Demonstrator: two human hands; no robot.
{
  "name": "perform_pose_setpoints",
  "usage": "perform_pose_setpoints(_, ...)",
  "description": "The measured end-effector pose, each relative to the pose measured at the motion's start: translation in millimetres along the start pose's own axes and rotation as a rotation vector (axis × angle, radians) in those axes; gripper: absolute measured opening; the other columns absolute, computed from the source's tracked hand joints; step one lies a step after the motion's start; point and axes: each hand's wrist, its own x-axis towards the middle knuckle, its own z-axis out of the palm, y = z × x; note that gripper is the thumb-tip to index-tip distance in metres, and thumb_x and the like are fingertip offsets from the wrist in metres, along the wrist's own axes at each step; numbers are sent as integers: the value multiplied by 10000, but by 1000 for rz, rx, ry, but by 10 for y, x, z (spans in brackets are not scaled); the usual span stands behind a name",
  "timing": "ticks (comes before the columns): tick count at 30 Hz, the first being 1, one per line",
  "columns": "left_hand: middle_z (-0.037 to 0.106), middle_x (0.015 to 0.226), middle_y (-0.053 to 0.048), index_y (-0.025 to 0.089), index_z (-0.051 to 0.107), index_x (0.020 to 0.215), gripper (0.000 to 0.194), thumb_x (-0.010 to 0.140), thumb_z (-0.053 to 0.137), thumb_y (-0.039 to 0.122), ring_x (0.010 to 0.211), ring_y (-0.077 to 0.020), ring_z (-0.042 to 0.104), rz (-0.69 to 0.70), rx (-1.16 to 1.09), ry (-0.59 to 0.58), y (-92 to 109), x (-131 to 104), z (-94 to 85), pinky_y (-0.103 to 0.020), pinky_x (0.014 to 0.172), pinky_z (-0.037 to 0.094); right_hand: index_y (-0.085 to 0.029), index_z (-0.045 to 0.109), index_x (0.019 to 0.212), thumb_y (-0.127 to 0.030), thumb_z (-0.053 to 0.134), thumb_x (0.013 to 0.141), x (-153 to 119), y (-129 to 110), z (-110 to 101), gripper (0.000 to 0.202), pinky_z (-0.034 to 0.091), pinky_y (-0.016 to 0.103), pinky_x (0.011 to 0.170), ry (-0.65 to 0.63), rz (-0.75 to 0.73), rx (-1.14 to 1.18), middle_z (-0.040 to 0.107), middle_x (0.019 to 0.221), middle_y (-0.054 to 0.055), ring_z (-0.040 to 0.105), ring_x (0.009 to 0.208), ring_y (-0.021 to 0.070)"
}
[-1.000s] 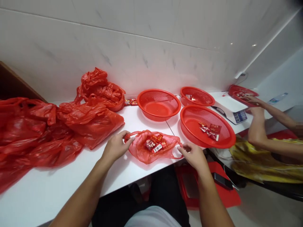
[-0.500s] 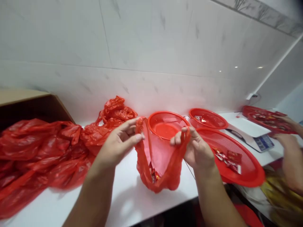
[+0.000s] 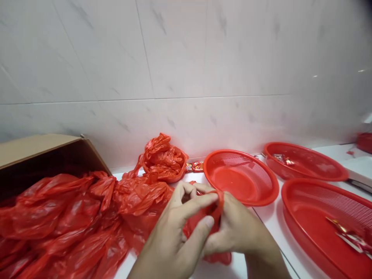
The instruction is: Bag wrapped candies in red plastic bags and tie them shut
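A small red plastic bag [image 3: 219, 257] is bunched up between my hands, low in the middle of the view. My left hand [image 3: 186, 221] has its thumb and fingers closed on the upper part of the bag. Close against it, my right hand [image 3: 231, 224] grips the bag's gathered top, with a strip of red plastic looped over by the fingers. The bag's mouth and its contents are hidden by my hands. Just behind them stands a red basket [image 3: 241, 186] with mesh sides and nothing in it.
On the left, a heap of red plastic bags [image 3: 64, 221] spills from a cardboard box [image 3: 43, 149]. Another red basket [image 3: 180, 176] holds crumpled bags. Wrapped snacks [image 3: 198, 167] lie by the wall. On the right, two red baskets [image 3: 308, 149] [image 3: 308, 228] hold a few small packets.
My hands have come together, closing the bag they held spread open. The view has turned left, so the co-worker's hands and most of the scale are out of sight.
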Motion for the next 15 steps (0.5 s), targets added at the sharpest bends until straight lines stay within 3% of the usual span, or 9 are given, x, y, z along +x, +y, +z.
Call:
perform_pose_setpoints(3,548,1262,-87,402,718,1339,336,1081,516,329,1205,-234,587,-25,89,-54,-30,72,23,-426,1054,565,-234,643,951,-103,708,817,81,41,-79,198,500,242,721,50,61,-71,686,882,-37,629,804,144)
perform_pose_setpoints(5,543,1245,-77,395,711,1326,332,1090,493,312,1182,-216,587,-16,107,-44,-72,128,58,-397,1037,561,-225,653,909,-134,609,922,96,75,-149,102,494,254,728,77,81,-102,680,846,-25,626,785,144)
perform_pose_setpoints(8,552,1233,-63,365,629,1381,358,1067,518,233,1113,-188,591,10,156,85,-155,216,119,-346,978,554,-214,656,868,-290,512,1061,85,127,-239,253,480,269,720,117,79,-144,659,809,-8,605,753,145)
perform_pose_setpoints(11,607,1250,-48,322,564,1423,423,1023,582,187,1028,-166,619,15,221,156,-220,286,148,-323,930,545,-208,576,781,-453,483,1101,38,167,-283,414,430,253,636,130,111,-159,571,707,-25,529,656,120)
perform_pose_setpoints(15,710,936,15,262,727,1049,115,998,641,206,810,-137,647,-13,267,128,-225,316,127,-273,729,515,-210,549,798,-580,454,1094,-56,189,-303,484,426,230,546,83,179,-54,542,631,-42,529,551,99)
